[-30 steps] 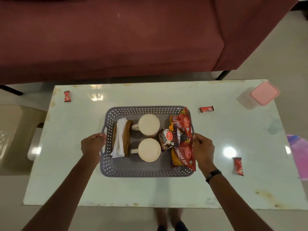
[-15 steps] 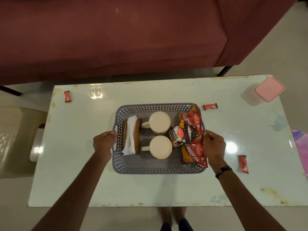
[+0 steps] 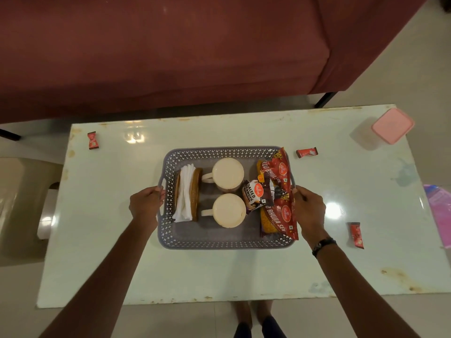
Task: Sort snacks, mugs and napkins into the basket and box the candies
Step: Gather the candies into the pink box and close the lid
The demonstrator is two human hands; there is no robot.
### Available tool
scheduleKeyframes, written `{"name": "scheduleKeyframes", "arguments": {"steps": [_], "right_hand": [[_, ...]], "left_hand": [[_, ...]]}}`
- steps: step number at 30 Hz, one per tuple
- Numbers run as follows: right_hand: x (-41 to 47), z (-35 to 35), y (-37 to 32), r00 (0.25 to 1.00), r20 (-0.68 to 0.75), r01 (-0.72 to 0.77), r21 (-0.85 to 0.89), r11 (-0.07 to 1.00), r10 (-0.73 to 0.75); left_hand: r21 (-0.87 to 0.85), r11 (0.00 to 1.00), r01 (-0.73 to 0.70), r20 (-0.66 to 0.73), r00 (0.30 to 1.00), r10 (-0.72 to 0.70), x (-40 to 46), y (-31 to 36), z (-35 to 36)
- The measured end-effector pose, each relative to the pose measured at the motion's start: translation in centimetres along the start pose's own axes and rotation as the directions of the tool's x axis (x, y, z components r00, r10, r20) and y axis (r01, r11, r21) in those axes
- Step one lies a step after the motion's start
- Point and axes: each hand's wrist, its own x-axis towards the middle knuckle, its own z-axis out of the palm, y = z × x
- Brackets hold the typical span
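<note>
Glossy pale table [image 3: 244, 272] bears the basket [image 3: 219, 242], left hand [image 3: 145, 206] and right hand [image 3: 309, 208] clamped on its handles; tilting could topple mugs [image 3: 228, 174].

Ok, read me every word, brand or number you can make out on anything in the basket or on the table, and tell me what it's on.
"SALTED PEANUTS": small snack packet in the basket.
"BHUJIA SEV": large red snack bag, printed along it; partly readable again near its top.
"10": orange tag at the bag's upper corner, faint.
Red round brand logos on both packs: too blurred to read.
Three candies: print too small.
Pink box: no text visible.
</note>
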Motion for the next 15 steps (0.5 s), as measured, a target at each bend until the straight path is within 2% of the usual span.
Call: {"name": "scheduleKeyframes", "arguments": {"steps": [2,4,6,8,11,15], "right_hand": [[-0.3,-0.3,-0.1,0.999,0.02,0.036,-0.041,0.999,-0.035],[-0.6,-0.6,-0.2,0.995,0.015,0.095,-0.113,0.989,-0.094],[-0.8,-1.0,-0.3,0.988,-0.042,0.137,-0.172,0.976,-0.146],[-0.8,-1.7,-0.8,0.976,-0.104,0.169,-0.187,0.968,-0.191],[0.2,-3.5,-1.4,0.935,-0.129,0.289,-0.255,0.923,-0.329],[3.8,-7.1,-1.8,0.881,-0.114,0.378,-0.412,0.829,-0.459]], "left_hand": [[0.046,0.998,-0.042,-0.033,0.999,0.044,-1.0,0.2,-0.1],[0.237,0.966,-0.1,-0.107,0.986,0.128,-2.4,0.6,0.2],[0.353,0.914,-0.2,-0.193,0.94,0.281,-4.3,0.9,1.1],[0.382,0.85,-0.362,-0.209,0.863,0.461,-6.6,1.6,2.4],[0.407,0.691,-0.597,-0.08,0.731,0.678,-9.8,3.3,5.9],[0.383,0.523,-0.761,0.132,0.606,0.785,-14.2,5.5,12.4]]}}
